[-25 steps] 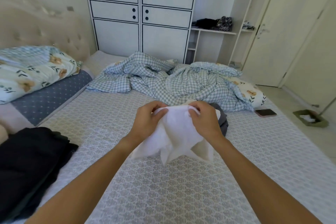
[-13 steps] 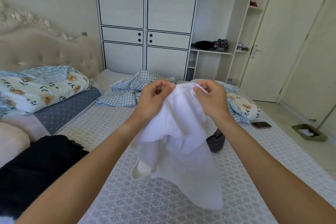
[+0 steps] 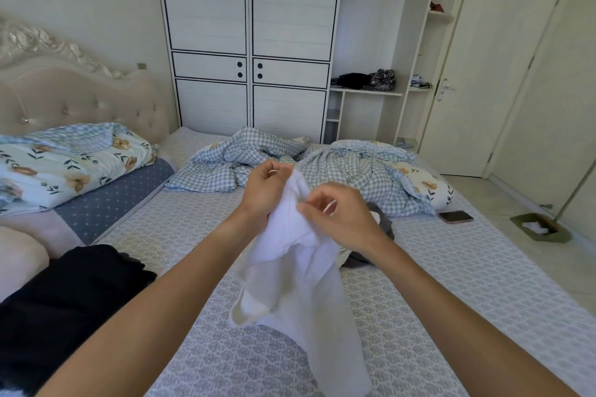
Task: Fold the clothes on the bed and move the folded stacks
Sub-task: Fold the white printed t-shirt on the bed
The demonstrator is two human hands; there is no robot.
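A white garment hangs in the air above the bed. My left hand grips its top edge, highest of the two. My right hand pinches the cloth a little lower and to the right. The garment's lower part droops down toward the mattress. Behind my right wrist lies a dark grey piece of clothing, mostly hidden. A black folded stack sits at the left edge of the bed.
A crumpled blue checked duvet lies across the far side of the bed. Floral pillows rest at the headboard. A phone lies at the right edge. A white wardrobe stands behind; a dustpan is on the floor.
The garment has been lifted off the bed and now hangs unfurled. My right hand has dropped lower than my left along the cloth's edge. The camera has tilted upward.
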